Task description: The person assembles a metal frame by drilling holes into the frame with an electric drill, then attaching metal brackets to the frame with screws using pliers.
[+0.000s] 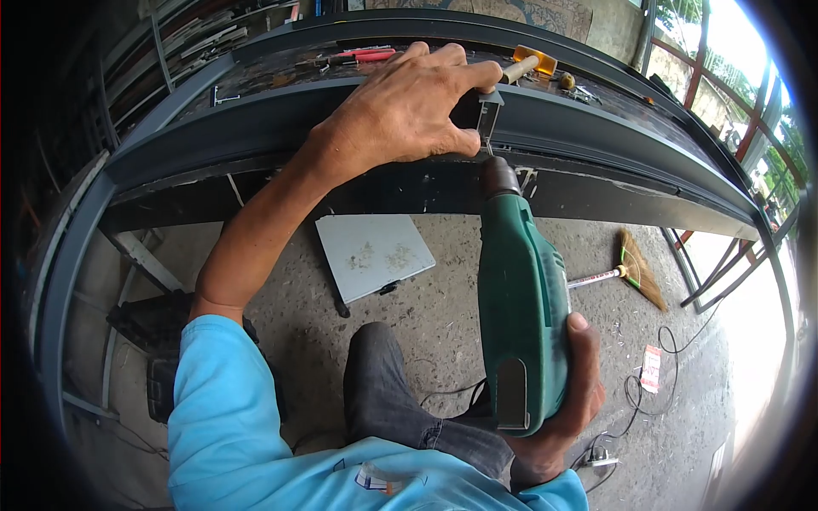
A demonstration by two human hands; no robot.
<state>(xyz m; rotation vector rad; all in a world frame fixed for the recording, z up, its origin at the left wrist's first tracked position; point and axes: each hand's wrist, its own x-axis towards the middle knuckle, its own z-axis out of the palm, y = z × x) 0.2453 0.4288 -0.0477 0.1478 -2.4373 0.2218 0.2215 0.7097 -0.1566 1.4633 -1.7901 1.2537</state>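
My left hand (405, 106) pinches a short grey metal profile piece (490, 112) between thumb and fingers, against a long dark grey metal bar (588, 136) on the workbench. In my right hand (579, 383) is a green power drill (521, 289), gripped at its rear and pointing away from me. The drill chuck (499, 177) is just below the piece, and a thin bit reaches toward its lower end. Whether the bit touches the metal is hard to tell.
Red-handled pliers (368, 55) and a yellow-headed mallet (535, 61) lie on the bench top behind the bar. On the floor are a white panel (375, 251), a broom (639, 271) and a black cable (635, 396). A grey metal frame (51, 289) stands at left.
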